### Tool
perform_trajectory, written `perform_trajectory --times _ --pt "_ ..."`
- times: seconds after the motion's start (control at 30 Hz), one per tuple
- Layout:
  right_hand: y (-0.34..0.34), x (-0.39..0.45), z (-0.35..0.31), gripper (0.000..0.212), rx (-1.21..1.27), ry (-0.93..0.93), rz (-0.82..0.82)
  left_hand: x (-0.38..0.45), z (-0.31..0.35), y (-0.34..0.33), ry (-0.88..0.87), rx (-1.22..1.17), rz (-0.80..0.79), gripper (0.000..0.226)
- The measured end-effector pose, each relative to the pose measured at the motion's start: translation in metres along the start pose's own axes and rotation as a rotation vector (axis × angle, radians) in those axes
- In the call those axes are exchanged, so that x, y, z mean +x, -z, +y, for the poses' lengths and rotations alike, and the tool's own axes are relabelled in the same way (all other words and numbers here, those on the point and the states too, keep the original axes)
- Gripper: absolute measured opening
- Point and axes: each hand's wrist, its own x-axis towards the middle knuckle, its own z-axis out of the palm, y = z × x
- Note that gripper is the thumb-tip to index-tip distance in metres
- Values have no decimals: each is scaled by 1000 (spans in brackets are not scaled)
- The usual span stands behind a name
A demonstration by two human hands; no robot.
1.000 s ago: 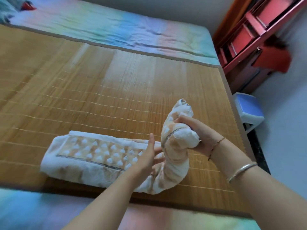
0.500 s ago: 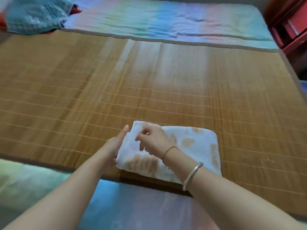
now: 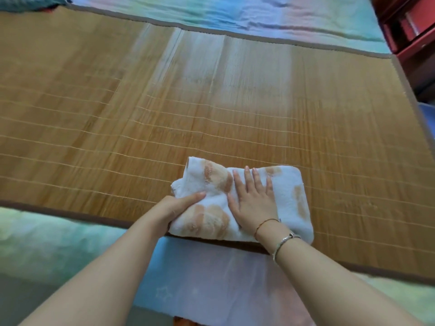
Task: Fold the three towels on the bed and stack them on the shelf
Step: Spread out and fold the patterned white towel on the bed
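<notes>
bamboo mat [image 3: 211, 102] | towel [image 3: 289, 198] long axis left-right | left hand [image 3: 179, 208] grips it | right hand [image 3: 253, 198] flat

left hand [image 3: 175, 209]: fingers tucked under the near-left edge of the folded white towel with orange patches [image 3: 286, 196], only the thumb shows. Towel under the flat right hand [image 3: 253, 203] is covered. Fold layers can't be counted. Far left of the grip, a blue-green cloth heap [image 3: 30, 2] is cropped by the top edge. Far right, the red wooden shelf unit [image 3: 410, 24] is cropped and blurred.
</notes>
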Motion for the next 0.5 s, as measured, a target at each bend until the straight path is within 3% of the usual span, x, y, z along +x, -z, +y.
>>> perform_trajectory --times 0.1,0.17,0.27,0.5 --pt "14 -20 2 81 71 70 -68 -36 -1 -7 -64 -66 102 42" --pt "35 -37 2 67 156 103 -130 -70 3 -11 -100 -132 176 39" --pt "75 -48 -15 59 287 168 -95 -130 19 -4 -164 -244 229 41" --pt "188 -94 -128 65 693 402 -102 -297 54 55 -380 -501 440 28"
